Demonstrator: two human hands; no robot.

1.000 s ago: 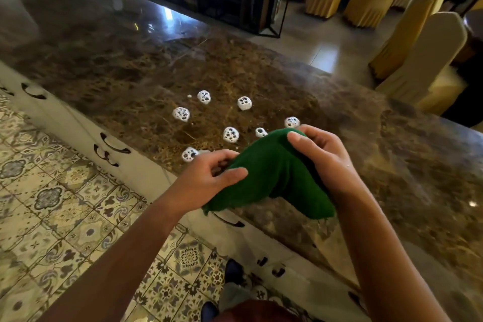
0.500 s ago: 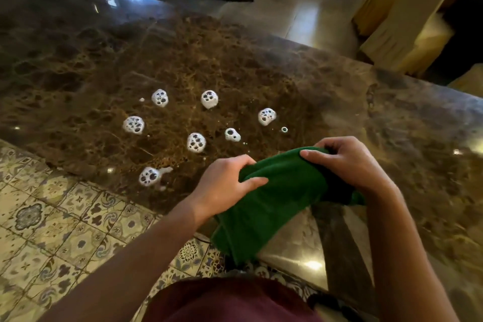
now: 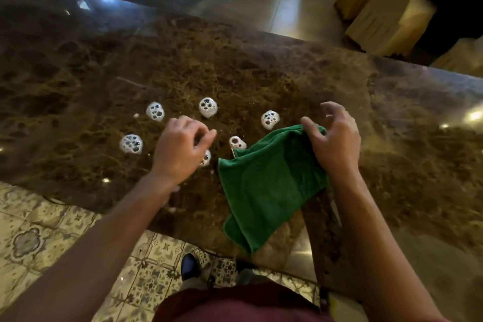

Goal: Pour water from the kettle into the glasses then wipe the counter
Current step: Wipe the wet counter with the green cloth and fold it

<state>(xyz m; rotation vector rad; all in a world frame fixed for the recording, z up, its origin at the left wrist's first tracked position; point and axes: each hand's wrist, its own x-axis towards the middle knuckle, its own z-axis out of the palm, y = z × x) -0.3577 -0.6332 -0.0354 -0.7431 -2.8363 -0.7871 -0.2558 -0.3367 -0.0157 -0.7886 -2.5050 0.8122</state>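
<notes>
The worktop [image 3: 287, 65] under me is polished brown marble, mottled and veined, glossy enough to catch lamp glints. Small round blobs of white foam [image 3: 131, 144] sit scattered on it, each riddled with dark bubble holes; I count about six, one partly hidden beneath my left hand.

The green cloth [image 3: 264, 185] is soft, napped microfibre with a stitched hem. It is loosely folded on itself and hangs rumpled over the near part of the worktop, its lower corner reaching down past the near edge, its upper edge bunched under my right hand and just beside the nearest foam blob.

My right hand [image 3: 334, 141] pinches the cloth's top edge between thumb and the base of the fingers, while the other fingers lift off it, spread and curved. My left hand [image 3: 180, 151] hovers above the foam, left of the cloth, apart from it and holding nothing, its fingers loosely curled, thumb near the fingertips.

Below the near edge lies a patterned tile floor [image 3: 39, 238], and a dark shoe [image 3: 189, 265] shows there.
</notes>
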